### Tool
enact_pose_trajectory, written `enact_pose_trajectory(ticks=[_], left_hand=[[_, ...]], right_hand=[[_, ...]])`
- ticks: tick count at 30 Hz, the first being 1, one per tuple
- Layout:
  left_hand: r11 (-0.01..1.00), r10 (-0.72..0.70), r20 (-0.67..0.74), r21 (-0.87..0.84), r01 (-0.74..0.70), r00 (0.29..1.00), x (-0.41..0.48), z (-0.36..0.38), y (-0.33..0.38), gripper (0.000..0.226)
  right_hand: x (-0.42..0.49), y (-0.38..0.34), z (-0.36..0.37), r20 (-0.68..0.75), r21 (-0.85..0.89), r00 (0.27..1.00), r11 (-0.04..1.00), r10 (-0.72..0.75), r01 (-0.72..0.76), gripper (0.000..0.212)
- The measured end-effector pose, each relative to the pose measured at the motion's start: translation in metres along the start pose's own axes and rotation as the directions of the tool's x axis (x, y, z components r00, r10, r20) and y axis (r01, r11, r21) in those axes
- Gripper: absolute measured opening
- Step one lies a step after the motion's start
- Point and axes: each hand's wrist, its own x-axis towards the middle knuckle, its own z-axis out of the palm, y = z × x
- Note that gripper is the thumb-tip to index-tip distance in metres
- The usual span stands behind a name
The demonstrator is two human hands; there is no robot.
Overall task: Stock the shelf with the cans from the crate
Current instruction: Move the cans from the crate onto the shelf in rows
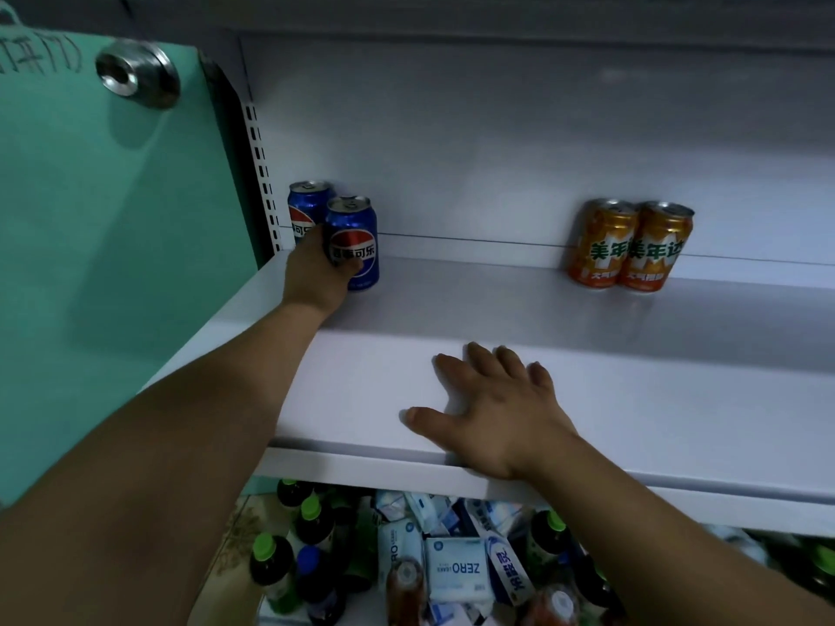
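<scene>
A white shelf (587, 390) runs across the view. At its back left my left hand (318, 275) grips an upright blue cola can (353, 241), thumb across the front of the can. A second blue cola can (303, 210) stands just behind and to the left of it, against the shelf's slotted upright. Two orange soda cans (630, 246) stand side by side at the back right. My right hand (492, 408) rests flat on the shelf's front edge, fingers spread, holding nothing.
A teal door (113, 264) with a round metal knob (138, 74) stands to the left of the shelf. Below the shelf lies a jumble of green-capped bottles (271, 567), white packets (458, 569) and other drinks. No crate is visible.
</scene>
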Motion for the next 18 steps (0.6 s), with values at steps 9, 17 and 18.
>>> enact_pose_trajectory(ticks=[9, 17, 18], left_hand=[[1.0, 0.006, -0.097, 0.019, -0.004, 0.995, 0.019, 0.005, -0.006, 0.072], [0.99, -0.071, -0.156, 0.107, 0.089, 0.985, 0.035, 0.017, -0.012, 0.072], [0.986, -0.085, -0.168, 0.129, 0.107, 0.982, 0.036, 0.019, -0.011, 0.072]], right_hand=[[0.0, 0.001, 0.0, -0.008, 0.009, 1.0, 1.0, -0.003, 0.003, 0.081], [-0.002, 0.0, -0.002, -0.011, 0.001, 1.0, 1.0, -0.002, 0.002, 0.079], [-0.002, 0.0, -0.002, -0.012, 0.001, 1.0, 1.0, -0.002, 0.002, 0.079]])
